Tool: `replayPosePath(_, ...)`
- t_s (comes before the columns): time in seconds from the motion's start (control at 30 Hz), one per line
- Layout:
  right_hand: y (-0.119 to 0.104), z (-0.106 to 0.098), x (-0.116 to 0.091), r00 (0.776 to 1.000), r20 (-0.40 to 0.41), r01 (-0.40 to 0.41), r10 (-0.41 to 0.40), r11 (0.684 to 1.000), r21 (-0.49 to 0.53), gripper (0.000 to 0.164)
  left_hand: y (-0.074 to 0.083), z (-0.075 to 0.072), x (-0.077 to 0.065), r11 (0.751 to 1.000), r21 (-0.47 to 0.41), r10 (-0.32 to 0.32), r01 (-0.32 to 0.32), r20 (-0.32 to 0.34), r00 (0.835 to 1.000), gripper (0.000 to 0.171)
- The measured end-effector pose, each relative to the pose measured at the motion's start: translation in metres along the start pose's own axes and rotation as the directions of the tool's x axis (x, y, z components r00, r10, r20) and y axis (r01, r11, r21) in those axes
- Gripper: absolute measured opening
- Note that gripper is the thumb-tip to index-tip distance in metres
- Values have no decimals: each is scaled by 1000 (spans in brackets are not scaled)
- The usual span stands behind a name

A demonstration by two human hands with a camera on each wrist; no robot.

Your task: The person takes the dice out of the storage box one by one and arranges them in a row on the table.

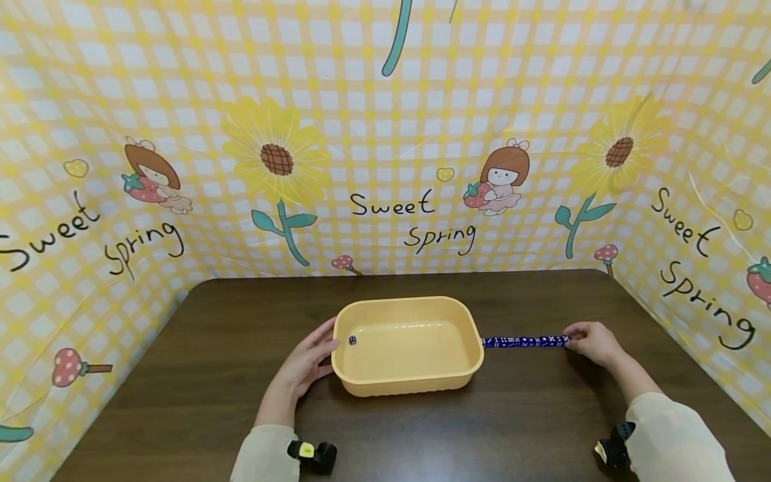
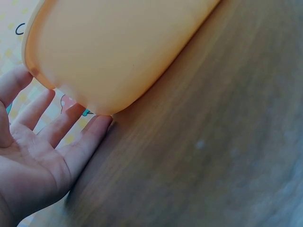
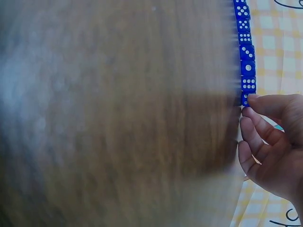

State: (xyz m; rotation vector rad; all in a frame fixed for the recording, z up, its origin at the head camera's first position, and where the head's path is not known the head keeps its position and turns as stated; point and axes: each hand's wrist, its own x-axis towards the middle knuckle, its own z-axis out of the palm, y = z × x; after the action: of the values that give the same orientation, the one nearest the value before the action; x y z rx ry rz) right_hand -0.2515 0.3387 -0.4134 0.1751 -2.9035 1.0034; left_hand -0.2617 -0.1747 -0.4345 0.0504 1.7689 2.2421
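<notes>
A yellow plastic bin [image 1: 409,355] stands on the table, its rounded wall [image 2: 123,52] close up in the left wrist view. My left hand [image 1: 310,358] touches the bin's left end, fingers spread and fairly straight against the wall, thumb at the rim. Inside the bin near that end lies one small dark blue die [image 1: 352,340]. From the bin's right end a straight row of blue dice [image 1: 524,341] with white dots runs rightward. My right hand [image 1: 593,343] pinches the last die [image 3: 245,99] of the row between thumb and forefinger; its other fingers are curled below.
The dark wooden table [image 1: 409,435] has its far edge against a yellow checked cloth [image 1: 385,147] that also rises on both sides. A black wrist camera [image 1: 314,455] sits on the left sleeve and another black camera [image 1: 616,447] on the right.
</notes>
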Motion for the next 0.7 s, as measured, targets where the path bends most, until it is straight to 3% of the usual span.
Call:
replayPosePath(0.43,-2,-2,-1,1000,29,3,-4,999,39,24,2,0,-1,1000,2,-7,7,-4,1000,53)
replayPosePath(0.7,-2,-20,-4,990,142,-15,5,997,73,30,1,0,-1,1000,-7,-8,8,-6,1000,54)
